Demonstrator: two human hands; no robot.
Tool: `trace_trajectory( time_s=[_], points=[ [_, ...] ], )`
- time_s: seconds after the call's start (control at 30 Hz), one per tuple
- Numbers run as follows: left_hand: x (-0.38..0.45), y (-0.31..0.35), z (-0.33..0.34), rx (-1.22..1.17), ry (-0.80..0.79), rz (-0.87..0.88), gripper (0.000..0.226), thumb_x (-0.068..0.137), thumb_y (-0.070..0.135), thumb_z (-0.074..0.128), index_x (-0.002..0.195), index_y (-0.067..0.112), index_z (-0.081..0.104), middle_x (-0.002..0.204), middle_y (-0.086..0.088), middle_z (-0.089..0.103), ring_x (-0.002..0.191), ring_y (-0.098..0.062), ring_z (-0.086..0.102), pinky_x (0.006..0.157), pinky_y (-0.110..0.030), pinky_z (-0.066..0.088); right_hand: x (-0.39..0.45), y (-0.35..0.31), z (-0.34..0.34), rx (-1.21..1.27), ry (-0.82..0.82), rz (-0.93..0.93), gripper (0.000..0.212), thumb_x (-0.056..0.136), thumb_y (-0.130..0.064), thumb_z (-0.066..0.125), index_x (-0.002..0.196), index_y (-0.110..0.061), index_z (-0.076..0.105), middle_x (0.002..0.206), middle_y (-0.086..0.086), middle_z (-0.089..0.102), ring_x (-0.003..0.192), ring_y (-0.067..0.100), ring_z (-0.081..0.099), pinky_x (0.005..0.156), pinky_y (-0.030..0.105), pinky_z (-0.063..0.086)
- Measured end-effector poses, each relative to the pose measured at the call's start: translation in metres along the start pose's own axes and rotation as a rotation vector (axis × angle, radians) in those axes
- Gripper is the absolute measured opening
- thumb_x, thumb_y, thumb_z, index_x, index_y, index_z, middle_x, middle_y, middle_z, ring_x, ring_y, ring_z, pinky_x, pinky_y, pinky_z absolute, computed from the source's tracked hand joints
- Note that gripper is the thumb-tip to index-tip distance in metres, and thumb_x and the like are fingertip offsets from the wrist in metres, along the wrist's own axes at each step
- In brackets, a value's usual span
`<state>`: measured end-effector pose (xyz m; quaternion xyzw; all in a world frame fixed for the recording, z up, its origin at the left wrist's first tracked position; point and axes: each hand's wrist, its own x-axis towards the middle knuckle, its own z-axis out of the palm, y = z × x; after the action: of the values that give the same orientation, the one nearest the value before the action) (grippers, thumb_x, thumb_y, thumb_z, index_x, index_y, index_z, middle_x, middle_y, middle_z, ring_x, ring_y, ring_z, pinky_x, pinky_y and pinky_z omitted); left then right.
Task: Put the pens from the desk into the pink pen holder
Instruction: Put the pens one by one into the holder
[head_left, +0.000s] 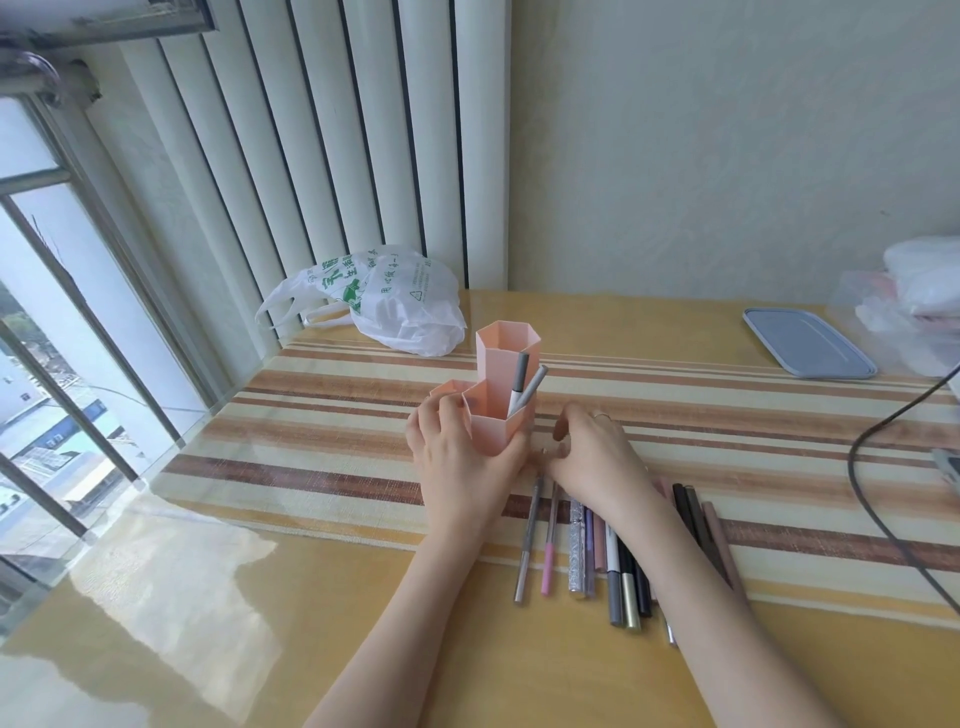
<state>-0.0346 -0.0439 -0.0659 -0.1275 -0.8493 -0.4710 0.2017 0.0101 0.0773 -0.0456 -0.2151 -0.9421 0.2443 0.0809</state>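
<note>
A pink pen holder (498, 364) made of hexagonal tubes stands on the striped mat at mid-desk. Two grey-capped pens (522, 387) lean inside its middle tube. My left hand (457, 457) grips the holder's lower front tube. My right hand (592, 457) lies just right of the holder, palm down over the far ends of a row of pens (587, 551), its fingers curled at their tips; whether it pinches one is hidden. Several pens lie side by side in that row, with darker ones (701, 530) right of my forearm.
A white plastic bag (395, 306) sits behind the holder by the radiator. A blue-grey lid (808, 343) lies at the back right beside more plastic bags (914, 296). A dark cable (883, 499) curves along the right edge. A window lies to the left.
</note>
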Motion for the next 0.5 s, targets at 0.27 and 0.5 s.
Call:
trace_trajectory(
  time_s=[0.27,0.5],
  points=[
    [0.003,-0.003,0.001,-0.096,-0.149,-0.036,0.078,0.063,0.045,0.079,0.124,0.013,0.043,0.128,-0.003,0.042,0.132,-0.026,0.027,0.11,-0.037,0.024,-0.004,-0.008,0.011,-0.174,-0.1,0.008,0.041,0.086,-0.05,0.051,0.097,-0.014,0.067,0.115,0.013,0.053,0.121,0.033,0.039,0.08,0.037,0.042],
    [0.006,-0.006,0.0,-0.18,-0.191,-0.059,0.062,0.06,0.045,0.075,0.11,0.025,0.044,0.122,0.003,0.047,0.127,-0.024,0.038,0.1,-0.041,0.038,-0.002,-0.008,0.011,-0.123,-0.049,0.036,0.032,0.085,-0.036,0.053,0.094,-0.008,0.067,0.113,0.013,0.055,0.118,0.032,0.04,0.074,0.034,0.037]
  ],
)
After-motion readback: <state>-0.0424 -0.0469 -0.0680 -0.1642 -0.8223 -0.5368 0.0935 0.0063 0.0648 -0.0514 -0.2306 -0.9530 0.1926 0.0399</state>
